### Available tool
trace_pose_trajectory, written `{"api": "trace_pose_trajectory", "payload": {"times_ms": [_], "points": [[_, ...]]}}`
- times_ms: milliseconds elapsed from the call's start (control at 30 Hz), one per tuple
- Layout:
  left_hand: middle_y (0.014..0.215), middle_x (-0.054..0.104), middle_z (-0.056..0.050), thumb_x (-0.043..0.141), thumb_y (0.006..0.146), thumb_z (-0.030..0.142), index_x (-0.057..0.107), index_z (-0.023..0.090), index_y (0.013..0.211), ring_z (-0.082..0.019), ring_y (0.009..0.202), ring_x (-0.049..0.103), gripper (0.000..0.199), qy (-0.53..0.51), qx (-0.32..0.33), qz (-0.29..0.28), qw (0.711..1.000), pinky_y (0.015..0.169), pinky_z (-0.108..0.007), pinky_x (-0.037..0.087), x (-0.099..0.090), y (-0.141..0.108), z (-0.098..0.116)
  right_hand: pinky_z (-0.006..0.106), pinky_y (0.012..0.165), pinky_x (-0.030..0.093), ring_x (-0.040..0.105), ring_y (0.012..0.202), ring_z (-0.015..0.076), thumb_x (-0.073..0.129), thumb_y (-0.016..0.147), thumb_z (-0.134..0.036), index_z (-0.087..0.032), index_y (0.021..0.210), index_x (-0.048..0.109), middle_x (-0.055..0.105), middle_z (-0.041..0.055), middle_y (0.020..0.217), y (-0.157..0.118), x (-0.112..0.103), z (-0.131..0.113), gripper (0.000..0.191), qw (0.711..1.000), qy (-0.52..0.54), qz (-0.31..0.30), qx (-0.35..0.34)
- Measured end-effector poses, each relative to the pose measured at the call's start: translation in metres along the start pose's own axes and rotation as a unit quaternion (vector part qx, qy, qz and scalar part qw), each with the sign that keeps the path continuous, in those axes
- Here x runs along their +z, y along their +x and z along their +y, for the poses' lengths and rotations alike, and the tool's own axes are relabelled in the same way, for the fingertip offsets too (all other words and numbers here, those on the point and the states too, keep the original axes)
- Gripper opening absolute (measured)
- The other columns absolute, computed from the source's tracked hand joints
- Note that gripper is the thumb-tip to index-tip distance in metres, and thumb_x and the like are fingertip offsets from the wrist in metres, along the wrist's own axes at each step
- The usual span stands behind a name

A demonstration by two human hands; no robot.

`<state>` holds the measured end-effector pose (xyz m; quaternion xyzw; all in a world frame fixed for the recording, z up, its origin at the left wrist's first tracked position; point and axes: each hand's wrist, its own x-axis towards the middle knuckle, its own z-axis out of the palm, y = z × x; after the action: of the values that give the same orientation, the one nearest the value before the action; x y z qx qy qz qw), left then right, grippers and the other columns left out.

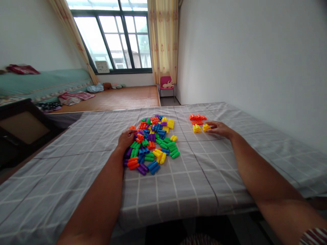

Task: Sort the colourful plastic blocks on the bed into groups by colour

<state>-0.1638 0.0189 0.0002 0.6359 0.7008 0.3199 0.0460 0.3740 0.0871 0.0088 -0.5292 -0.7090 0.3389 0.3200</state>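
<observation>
A heap of red, yellow, green, blue and purple plastic pieces [151, 137] lies on the grey checked cloth [176, 183]. My left hand [126, 137] rests at the heap's left edge, its fingers bent over the pieces; whether they hold one is hidden. To the right of the heap, orange-red pieces [197, 117] form two short rows. In front of them sits a yellow piece [196, 128]. Beside it is another yellow piece [206, 128], gripped at its right side by the fingertips of my right hand [219, 129].
The cloth's near edge [184, 214] runs close to my body. A white wall [242, 61] stands to the right. Beyond the cloth are a low wooden platform [127, 97] and a pink chair [166, 82]. Dark furniture [25, 129] stands at the left.
</observation>
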Motion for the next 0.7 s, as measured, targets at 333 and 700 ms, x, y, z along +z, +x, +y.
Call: {"api": "trace_pose_trajectory", "payload": {"times_ms": [333, 700], "points": [[0.106, 0.073, -0.006, 0.043, 0.081, 0.023, 0.074, 0.018, 0.102, -0.021, 0.100, 0.065, 0.039, 0.002, 0.002, -0.008, 1.000, 0.088, -0.029, 0.049, 0.0013, 0.0015, -0.0020, 0.045, 0.092, 0.054, 0.065, 0.103, 0.0283, 0.079, 0.064, -0.037, -0.020, 0.110, 0.071, 0.066, 0.0095, 0.123, -0.0001, 0.0020, -0.0030, 0.050, 1.000, 0.014, 0.021, 0.017], [0.107, 0.073, -0.006, 0.042, 0.081, 0.024, 0.074, 0.018, 0.103, -0.022, 0.099, 0.065, 0.039, 0.001, 0.009, -0.002, 1.000, 0.089, -0.031, 0.049, 0.0017, 0.0007, -0.0038, 0.045, 0.092, 0.053, 0.065, 0.102, 0.0273, 0.080, 0.060, -0.033, -0.019, 0.107, 0.071, 0.067, 0.0103, 0.119, 0.0006, -0.0010, -0.0033, 0.049, 1.000, 0.013, 0.013, 0.002]]}}
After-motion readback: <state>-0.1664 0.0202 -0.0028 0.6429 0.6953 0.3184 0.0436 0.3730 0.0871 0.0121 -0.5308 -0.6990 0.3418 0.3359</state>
